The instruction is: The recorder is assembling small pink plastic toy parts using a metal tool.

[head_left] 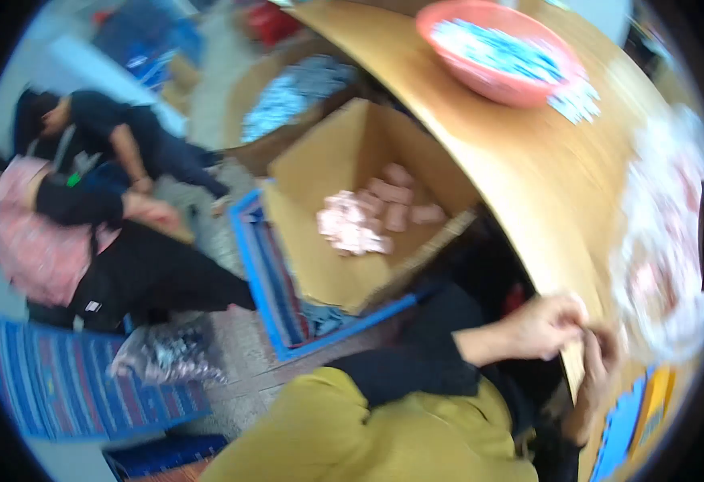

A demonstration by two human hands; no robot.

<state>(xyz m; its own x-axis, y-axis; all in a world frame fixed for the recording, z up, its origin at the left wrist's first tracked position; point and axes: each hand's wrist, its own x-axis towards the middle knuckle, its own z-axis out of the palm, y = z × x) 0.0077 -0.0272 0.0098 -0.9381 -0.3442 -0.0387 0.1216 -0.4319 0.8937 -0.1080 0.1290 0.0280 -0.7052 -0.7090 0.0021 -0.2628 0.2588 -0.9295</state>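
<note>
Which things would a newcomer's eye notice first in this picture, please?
Probably the pink plastic basin first, heaped with light-blue pieces, on the table at the picture's top. Then the open cardboard box left of the table, with pale-pink pieces inside. Lower right, the fingers of the left hand and right hand are close together.

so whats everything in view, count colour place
table: one, tan, right
bowl: one, pink, on table
pieces: many, bluish, bowl and table
plastic: count unclear, clear, far right
near carton: one, brown, centre
bundles: several, pink, inside near carton
crate: one, blue, under near carton
far carton: one, brown, top
bag: one, clear, lower left
striped panel: one, blue, lower left
people: two, dark and pink tops, left
left hand, right hand: one each, bare, table edge
</note>
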